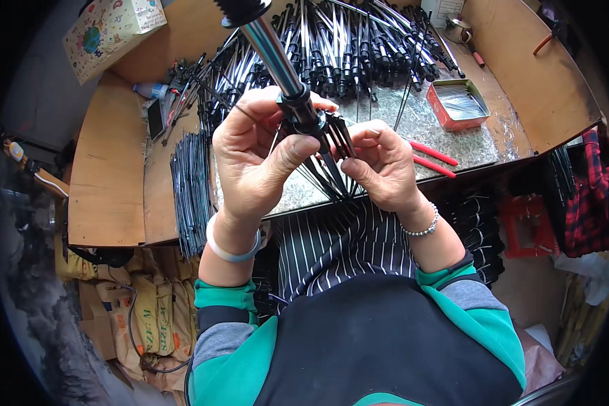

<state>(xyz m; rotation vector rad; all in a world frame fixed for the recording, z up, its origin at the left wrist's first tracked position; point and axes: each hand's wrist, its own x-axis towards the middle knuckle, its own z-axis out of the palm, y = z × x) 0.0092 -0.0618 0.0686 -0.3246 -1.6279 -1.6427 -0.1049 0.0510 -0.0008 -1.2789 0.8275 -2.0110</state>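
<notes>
My left hand (pixel 257 152) grips a black hub on a shiny metal umbrella shaft (pixel 271 47) that rises toward the camera. Thin black metal ribs (pixel 328 169) fan out from the hub and hang down. My right hand (pixel 382 166) pinches several of these ribs just right of the hub. Both hands are held above the near edge of a speckled stone slab (pixel 426 122) on the workbench.
A big heap of finished black-and-silver umbrella frames (pixel 345 40) fills the back of the bench. A bundle of dark ribs (pixel 191 189) lies at the left. A red tray of thin wires (pixel 460 103) and two red sticks (pixel 432 157) lie to the right. Sacks (pixel 142 318) sit below left.
</notes>
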